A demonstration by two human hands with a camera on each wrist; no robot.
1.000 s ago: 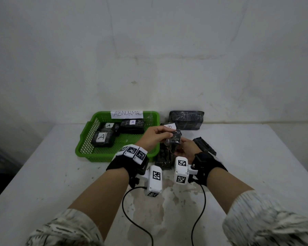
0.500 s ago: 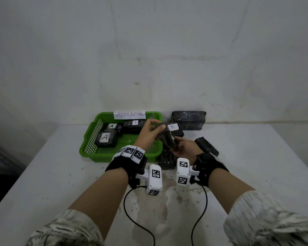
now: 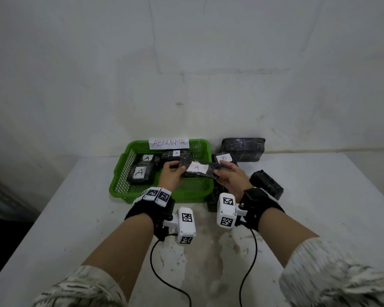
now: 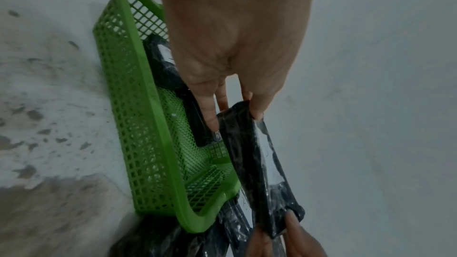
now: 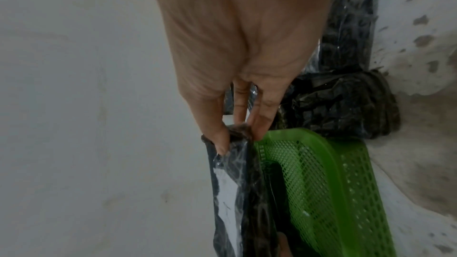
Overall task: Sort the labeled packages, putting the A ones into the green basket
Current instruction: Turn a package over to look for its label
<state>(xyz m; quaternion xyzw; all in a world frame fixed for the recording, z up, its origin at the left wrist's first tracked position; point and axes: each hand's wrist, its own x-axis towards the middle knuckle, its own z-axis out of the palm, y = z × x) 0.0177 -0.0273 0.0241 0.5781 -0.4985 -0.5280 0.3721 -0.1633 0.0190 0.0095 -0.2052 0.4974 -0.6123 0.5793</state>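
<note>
Both hands hold one flat black package with a white A label (image 3: 196, 167) level above the right half of the green basket (image 3: 120, 187). My left hand (image 3: 172, 173) pinches its left end, thumb on top. My right hand (image 3: 230, 176) pinches its right end. The left wrist view shows the package (image 4: 259, 163) held beside the basket's rim (image 4: 158, 124). In the right wrist view the thumb and fingers (image 5: 217, 136) grip the package (image 5: 237, 192) beside the basket (image 5: 333, 183). Three A-labelled packages (image 3: 140, 173) lie inside the basket.
A B-labelled package (image 3: 224, 157) lies just right of the basket. A large black package (image 3: 242, 148) stands by the wall, another (image 3: 266, 185) lies to the right of my right hand, one more (image 3: 212, 200) below it. An ABNORMAL sign (image 3: 169, 142) hangs on the basket's back rim.
The package, held crumpled and upright between the hands before, has been turned flat so that its A label faces up, and it has shifted left over the basket.
</note>
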